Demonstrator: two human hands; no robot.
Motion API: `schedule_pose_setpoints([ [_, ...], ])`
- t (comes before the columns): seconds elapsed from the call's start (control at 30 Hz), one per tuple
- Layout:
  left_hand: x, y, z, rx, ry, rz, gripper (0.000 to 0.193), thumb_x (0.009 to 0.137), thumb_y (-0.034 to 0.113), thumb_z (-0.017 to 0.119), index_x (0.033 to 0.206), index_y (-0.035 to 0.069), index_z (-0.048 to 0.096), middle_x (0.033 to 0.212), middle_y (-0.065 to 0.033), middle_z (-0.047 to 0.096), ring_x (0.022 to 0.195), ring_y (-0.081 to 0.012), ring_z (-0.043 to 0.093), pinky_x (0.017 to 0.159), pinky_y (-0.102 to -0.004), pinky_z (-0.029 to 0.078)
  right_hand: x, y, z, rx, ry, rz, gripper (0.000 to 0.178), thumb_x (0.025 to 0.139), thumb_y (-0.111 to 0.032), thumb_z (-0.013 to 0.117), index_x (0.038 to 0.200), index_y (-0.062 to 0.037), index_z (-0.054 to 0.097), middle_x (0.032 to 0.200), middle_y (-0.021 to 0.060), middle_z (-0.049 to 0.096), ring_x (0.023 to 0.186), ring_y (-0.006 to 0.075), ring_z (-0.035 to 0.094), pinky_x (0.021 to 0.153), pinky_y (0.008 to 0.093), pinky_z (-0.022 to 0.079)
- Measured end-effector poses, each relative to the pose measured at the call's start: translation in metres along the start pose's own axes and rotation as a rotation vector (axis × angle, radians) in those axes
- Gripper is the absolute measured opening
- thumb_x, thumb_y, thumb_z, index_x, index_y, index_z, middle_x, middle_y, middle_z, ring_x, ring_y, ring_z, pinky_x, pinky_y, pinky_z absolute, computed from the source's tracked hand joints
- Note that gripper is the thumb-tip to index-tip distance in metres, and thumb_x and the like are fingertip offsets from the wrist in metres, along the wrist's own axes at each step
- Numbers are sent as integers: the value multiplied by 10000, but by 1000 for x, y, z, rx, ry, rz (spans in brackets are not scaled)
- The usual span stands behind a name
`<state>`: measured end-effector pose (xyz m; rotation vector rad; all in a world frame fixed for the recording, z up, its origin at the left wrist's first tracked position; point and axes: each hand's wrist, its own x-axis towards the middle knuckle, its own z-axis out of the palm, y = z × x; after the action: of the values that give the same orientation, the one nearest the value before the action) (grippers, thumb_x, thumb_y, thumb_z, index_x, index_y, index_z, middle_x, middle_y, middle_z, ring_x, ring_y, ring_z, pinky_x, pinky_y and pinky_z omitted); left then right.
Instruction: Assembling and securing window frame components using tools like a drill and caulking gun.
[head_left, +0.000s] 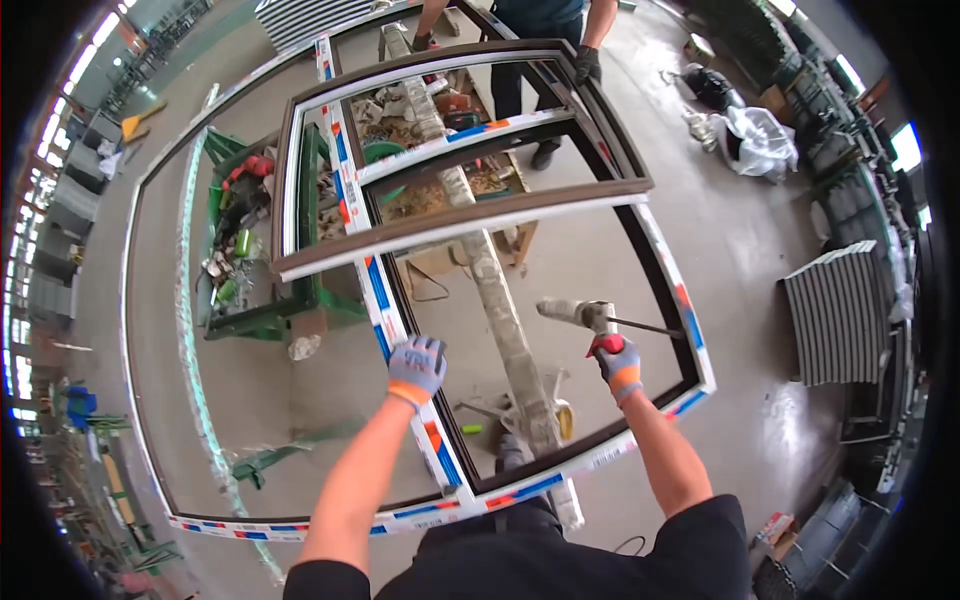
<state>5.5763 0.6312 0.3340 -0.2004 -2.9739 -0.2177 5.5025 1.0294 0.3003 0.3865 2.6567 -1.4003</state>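
My right hand [615,366], in a grey and orange glove, is closed round the handle of a cordless drill [597,316]. A long thin bit [650,327] runs from the drill to the right side bar of a large window frame [693,318], its tip at or close to the bar's inner face. My left hand [416,369], gloved alike, is curled over the frame's middle bar [380,298], which carries white, blue and red protective film. A smaller brown and white frame [470,214] lies across the far part of the large one.
A person [540,25] stands at the far side, one dark-gloved hand [588,66] at the brown frame's corner. Film-wrapped support beams [500,305] pass below. A green stand [255,322] with tools is at left, plastic bags [757,142] and stacked profiles [832,315] at right.
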Motion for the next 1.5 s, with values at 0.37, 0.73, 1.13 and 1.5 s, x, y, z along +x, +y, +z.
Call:
schedule_pose_setpoints([
  [0.37,-27,15,4,143,-142,14,243,808,345,599,939,143,630,998,-58,639,1002,-255,569,833,-431,461,-285,-62,-93,1357,-62,-96,550,858,-222,618,1345,-30,448,913,83,642,854,223,642,796,389,520],
  [0.73,-60,38,-14,93,102,-321,463,784,233,609,1224,95,574,1408,-105,452,1351,-316,354,1095,-535,265,-259,-111,-112,1255,60,-324,635,791,-134,598,1345,95,388,1277,245,541,1222,410,522,1069,528,406],
  [1.13,-60,32,-7,-69,170,-390,357,767,103,581,1119,91,636,1430,-86,460,1340,-310,378,1100,-461,310,-105,-161,-174,583,224,-586,235,822,-79,515,868,114,641,911,184,665,908,277,646,906,385,489],
  [1.5,-55,31,-8,-110,142,-389,336,762,89,562,1088,81,644,1410,-118,478,1342,-324,373,1131,-476,269,-40,-167,-177,759,171,-474,337,836,-77,570,1112,117,573,982,191,657,916,317,665,875,414,532],
])
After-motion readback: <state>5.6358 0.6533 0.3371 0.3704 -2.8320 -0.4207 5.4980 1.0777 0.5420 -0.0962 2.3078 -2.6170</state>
